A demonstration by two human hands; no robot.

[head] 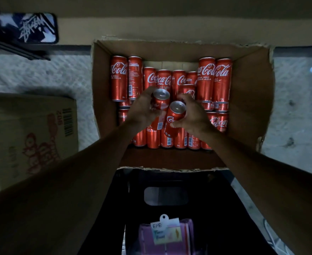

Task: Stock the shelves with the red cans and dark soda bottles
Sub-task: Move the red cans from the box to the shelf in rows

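Nearest, a paper tag [165, 230] marked "ENE" lies on a pinkish stack inside a dark crate [197, 199]. Beyond the crate's far edge sits an open cardboard box [250, 100]. Over its middle, the left hand [142, 111] has its fingers curled round one red can [161, 100], and the right hand [193, 118] wraps another can [175, 115]. The two cans touch, tops toward the camera.

The step is likely lifting this pair out. Raise both straight up and ease them apart, so neither drags on the packed cans [205, 80] filling the box's far side. Those read "Coca-Cola" and "RASA ASLI", with barcodes.

At left, a second carton [31, 135] bears a barcode and blurred red print. Farthest, a dark mat [28, 27] carries white graffiti lettering I cannot read. No shelves or bottles show.
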